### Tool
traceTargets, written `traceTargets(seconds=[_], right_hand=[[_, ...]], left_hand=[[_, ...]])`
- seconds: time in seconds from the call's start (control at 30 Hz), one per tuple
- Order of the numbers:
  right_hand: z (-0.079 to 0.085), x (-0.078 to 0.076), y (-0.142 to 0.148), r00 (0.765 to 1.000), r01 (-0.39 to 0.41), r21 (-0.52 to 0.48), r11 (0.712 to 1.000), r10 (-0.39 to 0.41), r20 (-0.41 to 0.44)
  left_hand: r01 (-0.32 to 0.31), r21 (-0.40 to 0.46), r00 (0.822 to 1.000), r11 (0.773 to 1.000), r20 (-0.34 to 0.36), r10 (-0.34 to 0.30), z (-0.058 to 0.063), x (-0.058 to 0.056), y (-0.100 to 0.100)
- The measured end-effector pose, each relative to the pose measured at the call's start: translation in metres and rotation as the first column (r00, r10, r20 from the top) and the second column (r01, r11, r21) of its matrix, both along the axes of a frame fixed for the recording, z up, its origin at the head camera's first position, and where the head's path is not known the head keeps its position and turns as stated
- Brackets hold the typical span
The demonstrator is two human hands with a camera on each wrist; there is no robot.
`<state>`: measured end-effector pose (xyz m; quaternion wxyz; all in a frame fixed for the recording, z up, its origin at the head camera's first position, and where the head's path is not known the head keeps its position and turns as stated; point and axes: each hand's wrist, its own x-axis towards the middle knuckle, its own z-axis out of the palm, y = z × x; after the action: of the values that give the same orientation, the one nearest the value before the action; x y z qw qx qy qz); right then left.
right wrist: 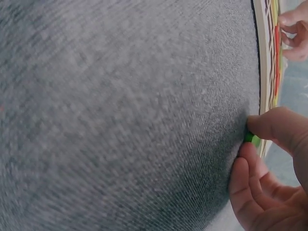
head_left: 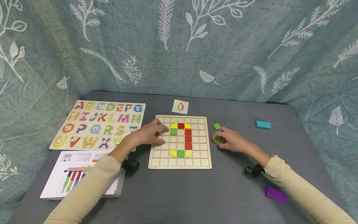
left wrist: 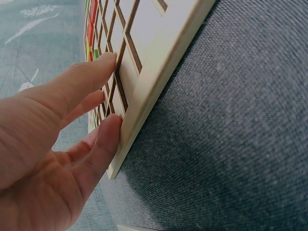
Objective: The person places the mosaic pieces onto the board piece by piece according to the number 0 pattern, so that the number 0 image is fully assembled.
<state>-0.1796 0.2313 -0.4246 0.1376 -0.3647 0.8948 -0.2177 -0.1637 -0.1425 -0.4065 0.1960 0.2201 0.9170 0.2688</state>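
Observation:
A wooden grid board (head_left: 165, 161) lies flat on the table with a ring of tiles in its squares: yellow rounded corners, several red tiles (head_left: 188, 139), and a green one at the left (head_left: 173, 132) and bottom. My left hand (head_left: 151, 133) rests on the board's left side, fingers spread and loosely bent; in the left wrist view its fingertips touch the grid and rim. Right of the board, my right hand (head_left: 230, 140) pinches a green square tile (right wrist: 252, 138) between thumb and fingers, at the tabletop. Another green tile (head_left: 217, 126) lies just beyond that hand.
Behind the board lies a small pattern card (head_left: 180, 106). An alphabet peg puzzle (head_left: 65, 134) and a white box with an abacus picture (head_left: 57, 183) lie at the left. To the right are a teal block (head_left: 263, 124) and a purple block (head_left: 276, 195). A leaf-patterned curtain (head_left: 179, 71) hangs behind.

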Motion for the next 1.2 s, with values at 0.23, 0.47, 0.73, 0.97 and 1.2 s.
traceTargets(seconds=[0.23, 0.47, 0.73, 0.97, 1.2], right_hand=[[-0.001, 0.001, 0.0, 1.0, -0.002, -0.007, 1.0, 0.002, -0.014], [-0.001, 0.001, 0.002, 0.999, -0.031, -0.041, 0.999, 0.03, -0.015], [0.002, 0.0, 0.003, 1.0, -0.029, -0.053, 0.998, 0.029, 0.0], [0.027, 0.023, -0.024, 0.992, -0.125, -0.114, 0.986, 0.127, 0.009], [0.039, 0.04, -0.06, 0.961, -0.271, -0.079, 0.959, 0.264, -0.086]], left_hand=[[-0.003, -0.006, 1.0, 1.0, 0.007, 0.003, 0.0, 0.0, 0.001], [-0.01, -0.016, 1.0, 1.0, 0.014, 0.01, 0.0, 0.0, 0.001], [-0.009, -0.015, 1.0, 1.0, 0.012, 0.009, -0.002, -0.001, 0.001], [-0.016, -0.02, 1.0, 1.0, 0.02, 0.016, -0.002, -0.001, 0.002], [-0.015, -0.023, 1.0, 1.0, 0.021, 0.016, 0.0, -0.001, 0.001]])
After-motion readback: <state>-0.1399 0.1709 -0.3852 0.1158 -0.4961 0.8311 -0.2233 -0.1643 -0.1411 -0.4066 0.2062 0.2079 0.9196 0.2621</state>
